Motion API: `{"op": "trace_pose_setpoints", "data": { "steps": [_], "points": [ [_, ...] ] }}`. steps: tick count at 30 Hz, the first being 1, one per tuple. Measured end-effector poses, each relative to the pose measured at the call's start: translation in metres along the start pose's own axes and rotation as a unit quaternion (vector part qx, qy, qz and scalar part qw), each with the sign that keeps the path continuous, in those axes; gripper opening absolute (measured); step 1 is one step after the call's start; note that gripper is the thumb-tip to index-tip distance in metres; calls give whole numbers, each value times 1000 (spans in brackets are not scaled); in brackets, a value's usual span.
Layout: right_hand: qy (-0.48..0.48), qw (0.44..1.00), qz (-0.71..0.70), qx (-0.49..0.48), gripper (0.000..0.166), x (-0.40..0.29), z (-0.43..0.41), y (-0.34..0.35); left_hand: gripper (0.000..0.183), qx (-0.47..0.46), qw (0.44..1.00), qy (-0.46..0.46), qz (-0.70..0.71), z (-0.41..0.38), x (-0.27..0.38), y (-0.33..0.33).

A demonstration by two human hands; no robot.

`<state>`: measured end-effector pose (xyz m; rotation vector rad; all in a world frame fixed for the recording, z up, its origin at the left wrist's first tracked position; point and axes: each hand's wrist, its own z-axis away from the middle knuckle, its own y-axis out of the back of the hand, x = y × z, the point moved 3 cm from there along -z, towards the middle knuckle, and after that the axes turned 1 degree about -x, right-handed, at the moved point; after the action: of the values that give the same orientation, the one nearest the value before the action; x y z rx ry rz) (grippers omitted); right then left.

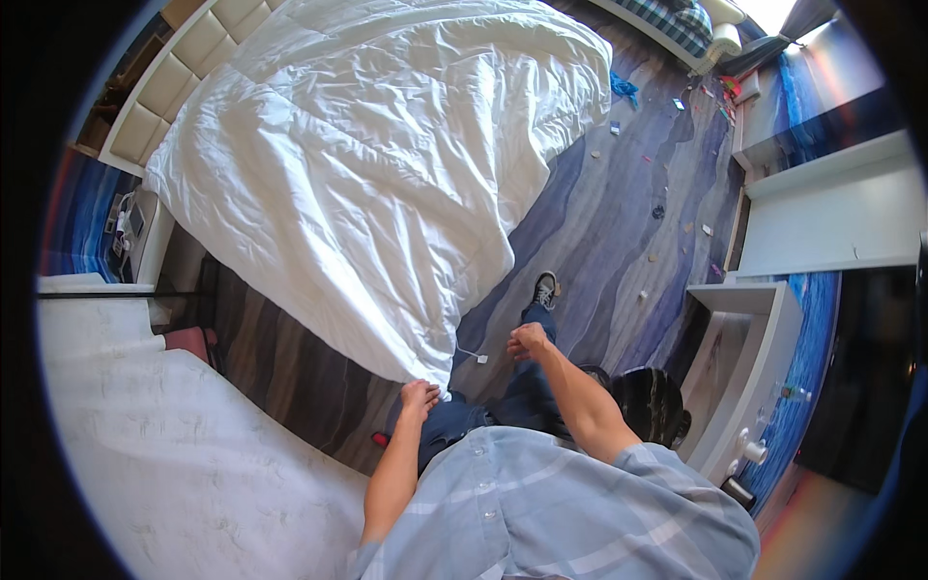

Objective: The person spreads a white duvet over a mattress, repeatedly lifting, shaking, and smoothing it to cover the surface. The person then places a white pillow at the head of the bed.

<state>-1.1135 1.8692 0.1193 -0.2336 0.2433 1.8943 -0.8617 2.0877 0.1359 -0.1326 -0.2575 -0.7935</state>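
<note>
A large white quilt (pixel 362 159) spreads over the bed and hangs down toward me, narrowing to a corner by my left thigh. My left hand (pixel 420 397) is closed on that corner. Away from the quilt, my right hand (pixel 528 341) is above my right leg with its fingers curled; no object shows in it. Beneath the quilt's near edge, a white cord with a small plug-like end (pixel 482 359) lies on the patterned floor (pixel 587 239).
A padded headboard (pixel 170 87) stands at upper left, by a bedside table (pixel 148 225). White curtain-like fabric (pixel 217 449) fills the lower left. Litter and a blue cloth (pixel 623 88) lie on the floor. To the right are a black round stool (pixel 647 406) and a white open cabinet (pixel 754 348).
</note>
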Motion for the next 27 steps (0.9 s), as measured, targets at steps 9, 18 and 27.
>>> {"op": "trace_pose_setpoints", "data": {
  "steps": [9,18,27],
  "points": [
    [83,991,40,98,57,-263,-145,71,9,114,987,18,116,-23,40,-155],
    [42,965,-193,-172,33,-428,-241,104,21,77,990,-103,-51,-3,134,-375],
    [253,954,-154,-39,24,-583,-189,274,20,70,980,-76,168,-34,213,-464]
  ]
}}
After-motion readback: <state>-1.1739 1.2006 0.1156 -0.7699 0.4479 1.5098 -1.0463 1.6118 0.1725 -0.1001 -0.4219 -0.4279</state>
